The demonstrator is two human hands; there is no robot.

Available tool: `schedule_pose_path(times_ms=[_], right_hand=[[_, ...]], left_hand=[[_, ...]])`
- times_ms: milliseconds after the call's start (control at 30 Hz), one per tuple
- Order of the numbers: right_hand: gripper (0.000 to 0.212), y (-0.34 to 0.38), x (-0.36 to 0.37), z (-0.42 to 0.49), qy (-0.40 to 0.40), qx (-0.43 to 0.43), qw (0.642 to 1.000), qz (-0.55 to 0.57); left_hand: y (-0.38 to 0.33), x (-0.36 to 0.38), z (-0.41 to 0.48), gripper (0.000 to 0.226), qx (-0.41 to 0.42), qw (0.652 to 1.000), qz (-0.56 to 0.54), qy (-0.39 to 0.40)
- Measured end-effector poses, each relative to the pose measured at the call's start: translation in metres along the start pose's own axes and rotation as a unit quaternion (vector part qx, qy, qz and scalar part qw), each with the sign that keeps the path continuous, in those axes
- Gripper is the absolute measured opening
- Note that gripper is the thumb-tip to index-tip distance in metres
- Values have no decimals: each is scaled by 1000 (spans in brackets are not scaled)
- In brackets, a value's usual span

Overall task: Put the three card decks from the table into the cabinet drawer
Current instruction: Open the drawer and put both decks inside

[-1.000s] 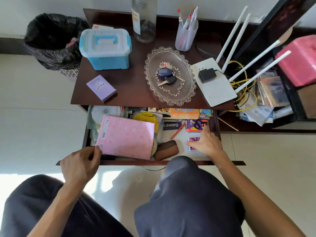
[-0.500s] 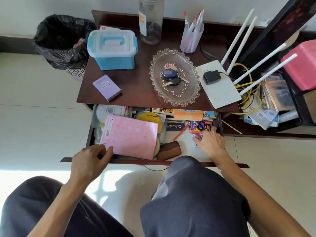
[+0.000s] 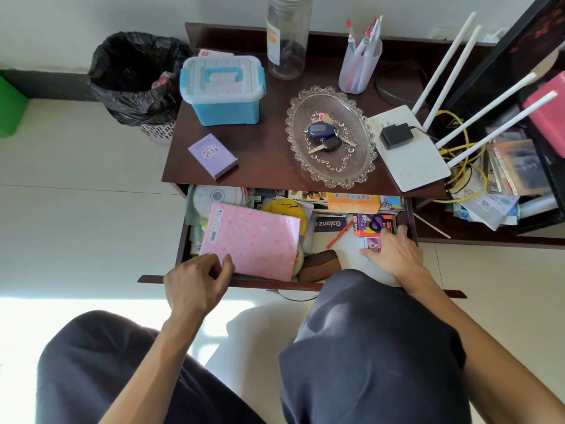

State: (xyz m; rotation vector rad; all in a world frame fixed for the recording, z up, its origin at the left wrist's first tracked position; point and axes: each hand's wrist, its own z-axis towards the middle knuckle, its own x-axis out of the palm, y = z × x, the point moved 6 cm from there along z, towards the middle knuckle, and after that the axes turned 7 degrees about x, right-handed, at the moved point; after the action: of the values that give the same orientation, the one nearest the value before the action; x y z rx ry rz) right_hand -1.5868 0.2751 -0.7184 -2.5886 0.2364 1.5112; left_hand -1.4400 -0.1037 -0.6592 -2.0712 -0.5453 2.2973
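A purple card deck [image 3: 212,156] lies on the dark wooden table [image 3: 269,148], near its front left. Below the tabletop the cabinet drawer [image 3: 183,280] is pulled out and crowded with things. My right hand [image 3: 394,255] is inside it at the right end, fingers spread over a small pink card deck [image 3: 373,243] that lies on the drawer floor. Just beyond that deck sits a red and purple card box [image 3: 371,224]. My left hand [image 3: 195,283] curls over the drawer front at the left, its fingertips touching the corner of a pink notebook [image 3: 253,243].
On the table stand a blue storage box [image 3: 223,90], a tall jar [image 3: 287,38], a pen cup [image 3: 360,65], a glass dish with keys [image 3: 330,136] and a white router [image 3: 409,148]. A bin with a black bag [image 3: 134,78] stands left. My knees sit under the drawer front.
My right hand has slid the pink deck toward the drawer's right wall, further back. My left hand shifted a little right along the drawer front, onto the notebook's corner.
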Motion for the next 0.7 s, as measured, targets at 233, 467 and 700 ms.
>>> schedule_pose_path(times_ms=[233,467,700], right_hand=[[30,132,-84,-73,-109,-382,917,41],[52,294,-127,-82,-133,-511,849,-17],[94,370,-114,-54,-117,-519,824,-192]], left_hand=[[3,1,0,47,18,1000,-12,-12],[2,1,0,43,29,1000,-6,-2],[3,2,-1,41,46,999,-19,5]])
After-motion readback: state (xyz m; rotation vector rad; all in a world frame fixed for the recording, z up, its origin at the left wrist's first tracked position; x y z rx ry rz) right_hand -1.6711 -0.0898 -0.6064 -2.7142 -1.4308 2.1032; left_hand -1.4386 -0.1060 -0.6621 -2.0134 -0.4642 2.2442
